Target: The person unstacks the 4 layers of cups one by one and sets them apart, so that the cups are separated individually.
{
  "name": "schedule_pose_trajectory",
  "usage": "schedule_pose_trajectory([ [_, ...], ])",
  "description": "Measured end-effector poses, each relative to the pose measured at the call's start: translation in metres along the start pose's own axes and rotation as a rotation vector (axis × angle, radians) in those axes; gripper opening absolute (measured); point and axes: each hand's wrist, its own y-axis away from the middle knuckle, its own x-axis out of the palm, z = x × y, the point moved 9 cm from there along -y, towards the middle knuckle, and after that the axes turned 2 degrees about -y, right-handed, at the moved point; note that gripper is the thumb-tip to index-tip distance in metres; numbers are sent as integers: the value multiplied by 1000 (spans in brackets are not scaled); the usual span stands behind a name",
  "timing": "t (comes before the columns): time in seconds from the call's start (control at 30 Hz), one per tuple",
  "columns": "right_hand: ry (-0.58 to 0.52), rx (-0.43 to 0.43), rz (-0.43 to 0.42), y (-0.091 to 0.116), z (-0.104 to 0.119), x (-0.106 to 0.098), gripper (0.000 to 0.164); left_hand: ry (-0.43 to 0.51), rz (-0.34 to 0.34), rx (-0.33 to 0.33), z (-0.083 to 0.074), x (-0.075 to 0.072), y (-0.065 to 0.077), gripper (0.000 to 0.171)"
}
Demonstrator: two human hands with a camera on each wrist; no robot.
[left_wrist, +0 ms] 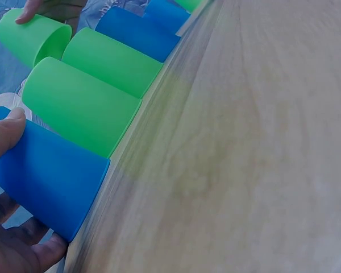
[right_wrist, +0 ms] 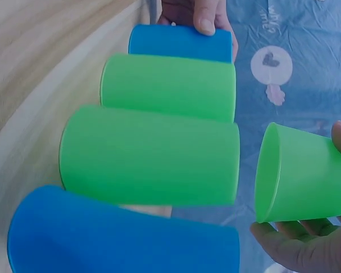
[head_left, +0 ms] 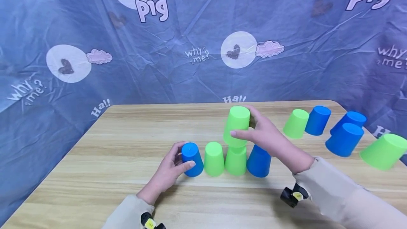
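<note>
Right hand [head_left: 263,132] holds green cup [head_left: 236,122] above row [head_left: 214,160]; left hand [head_left: 169,171] grips blue cup [head_left: 192,153] at row's left end. I judge both light, slick: pinch mid-wall.

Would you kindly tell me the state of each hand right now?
Left hand: holding an upside-down blue cup.
Right hand: holding a green cup, raised above another.

**Head view glowing, wrist views dimming**

Soft, bright light is washing over the table [head_left: 216,199] in the head view, paling its near part. On it, a faint shadow is lying beneath the right sleeve [head_left: 337,190]. At the table's right edge, lens distortion is stretching the outermost green cup [head_left: 384,151]. Both wrist views are looking greyer; in the left one, the table's grain is blurring and the left hand [left_wrist: 17,244] beside it is darkening.
</note>
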Motion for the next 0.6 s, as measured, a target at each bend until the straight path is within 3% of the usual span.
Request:
schedule_pose_trajectory([
  [0.3, 6, 31, -20, 8, -12, -17, 75, -4, -3, -5, 2, 0, -1, 50],
  [0.6, 37, 4, -12, 17, -17, -28, 74, -5, -9, -2, 0, 0, 0, 49],
])
